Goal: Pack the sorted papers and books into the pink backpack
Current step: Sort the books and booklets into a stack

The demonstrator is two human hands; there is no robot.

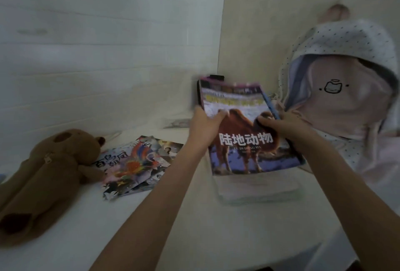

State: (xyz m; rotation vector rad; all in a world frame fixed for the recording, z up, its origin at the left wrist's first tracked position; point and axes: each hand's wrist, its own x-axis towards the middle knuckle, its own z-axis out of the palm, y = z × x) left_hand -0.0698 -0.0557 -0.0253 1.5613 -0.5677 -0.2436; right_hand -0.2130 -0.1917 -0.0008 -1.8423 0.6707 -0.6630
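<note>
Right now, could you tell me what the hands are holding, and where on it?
Both hold the camel book: left hand on its left edge, right hand on its right edge.

Head view looks down, close over the table (pixel 194 227).

I see the book (pixel 249 132) held between my hands above the desk (pixel 173 216), the backpack (pixel 346 102) right of it, loose papers (pixel 138 162) left, the plush toy (pixel 43 175) farthest left.
</note>
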